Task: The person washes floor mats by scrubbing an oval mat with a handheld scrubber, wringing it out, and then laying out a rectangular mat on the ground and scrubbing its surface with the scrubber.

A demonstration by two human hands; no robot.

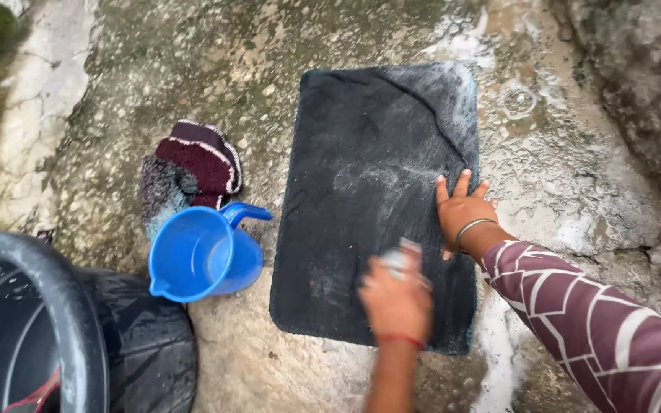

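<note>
A dark mat (376,199) lay flat on the wet concrete floor (307,46), its long side running from twelve to six o'clock, with pale suds streaked across its pile. The person's right hand (462,212) was spread open, fingers apart, pressed palm-down on the mat's edge at about three o'clock, a thin bangle at the wrist. The left hand (396,294) was over the mat's lower part, near five o'clock, and blurred; it was closed around something small and pale (a scrubber or a lump of soap, I could not tell which).

The mat looked soaked through, so I would judge it heavy for its size, limp rather than stiff, and slick with lather on top. Lifted by one corner it would likely sag and drip; a hold on two corners of a short edge, or folding it first, seemed the surer way. Pinned flat as it was, it should not slide much on that rough floor.

At nine o'clock from the mat stood a blue jug (204,252), handle turned toward the mat. Just beyond it, toward ten o'clock, lay a bunched maroon and grey cloth (189,172). A black tub (55,329) filled the seven o'clock corner.
</note>
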